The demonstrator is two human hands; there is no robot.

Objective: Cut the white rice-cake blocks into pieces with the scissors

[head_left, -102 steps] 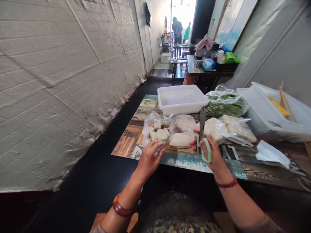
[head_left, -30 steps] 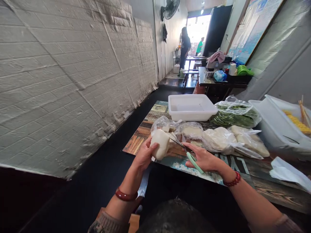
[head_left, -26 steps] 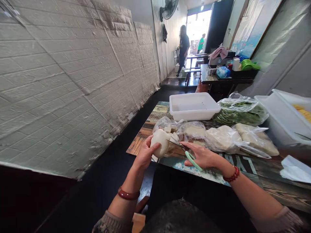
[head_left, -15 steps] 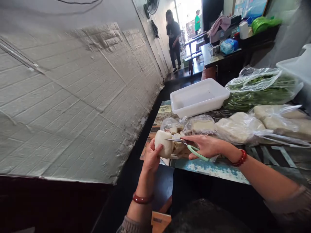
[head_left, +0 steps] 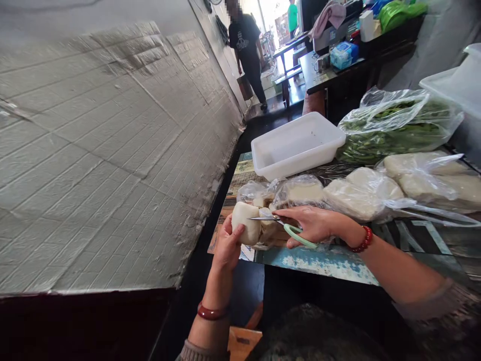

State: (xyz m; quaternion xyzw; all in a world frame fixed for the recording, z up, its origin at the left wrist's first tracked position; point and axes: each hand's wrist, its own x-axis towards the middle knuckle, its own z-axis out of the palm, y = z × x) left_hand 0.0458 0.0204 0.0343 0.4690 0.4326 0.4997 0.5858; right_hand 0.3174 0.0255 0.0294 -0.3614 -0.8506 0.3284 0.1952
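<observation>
My left hand [head_left: 228,245] is closed around a pale, rounded white block [head_left: 246,224], perhaps a bun or a piece of dough, held up above the table's near left corner. In my right hand [head_left: 313,224] is a pair of scissors [head_left: 296,235] with light green handles. Its blades lie across the front of the white block, pointing left; whether they cut into it I cannot tell. Just behind my hands sits an open clear plastic bag [head_left: 268,235] with more pale pieces in it. Another bagged pale block [head_left: 304,191] lies beyond my right hand.
A white plastic tub [head_left: 296,145] stands at the table's far side. Bagged green vegetables [head_left: 398,130] and more bagged pale blocks [head_left: 364,190] are to the right. A white brick-patterned wall [head_left: 112,165] runs along the left. Farther off, a person [head_left: 246,50] in dark clothes stands near tables.
My view has shifted slightly, so the table things sit a little lower left. The person in the background has come closer. Both hands keep their grip on the block and scissors.
</observation>
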